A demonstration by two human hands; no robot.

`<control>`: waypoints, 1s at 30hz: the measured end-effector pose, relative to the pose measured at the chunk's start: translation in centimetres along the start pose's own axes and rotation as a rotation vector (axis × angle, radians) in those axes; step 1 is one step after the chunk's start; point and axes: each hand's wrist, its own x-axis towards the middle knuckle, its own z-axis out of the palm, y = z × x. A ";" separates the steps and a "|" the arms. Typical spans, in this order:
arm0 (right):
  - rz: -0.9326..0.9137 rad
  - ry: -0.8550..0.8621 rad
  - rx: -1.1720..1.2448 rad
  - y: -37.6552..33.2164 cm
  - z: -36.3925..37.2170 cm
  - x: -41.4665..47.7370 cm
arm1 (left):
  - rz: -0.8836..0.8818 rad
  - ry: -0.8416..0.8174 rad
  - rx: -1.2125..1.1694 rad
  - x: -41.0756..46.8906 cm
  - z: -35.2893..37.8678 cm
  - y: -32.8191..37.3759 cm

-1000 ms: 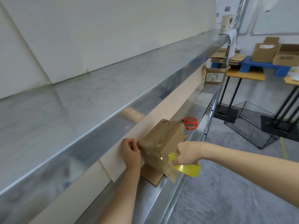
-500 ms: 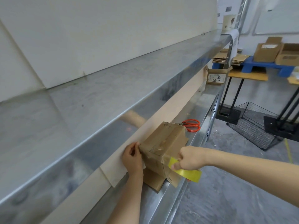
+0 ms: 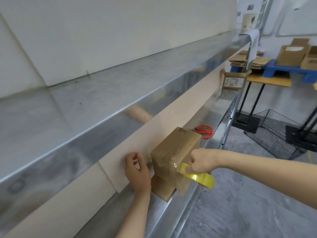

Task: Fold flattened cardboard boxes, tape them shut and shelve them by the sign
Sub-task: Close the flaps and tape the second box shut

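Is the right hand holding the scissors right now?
No, the right hand grips the yellow tape roll, while the orange scissors lie on the shelf beyond the box.

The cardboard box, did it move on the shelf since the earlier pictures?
No. The cardboard box sits just as close to the orange scissors.
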 end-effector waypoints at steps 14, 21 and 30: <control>-0.040 -0.054 0.001 1.3 -0.2 0.1 | 0.285 -0.392 0.099 -0.6 -0.1 -0.2; -0.023 -0.135 0.108 2.3 0.1 0.3 | 0.216 -0.664 -0.005 2.5 -1.4 -0.3; -0.025 -0.136 0.136 2.6 0.1 0.8 | 0.335 -0.886 0.172 5.9 -1.1 -0.1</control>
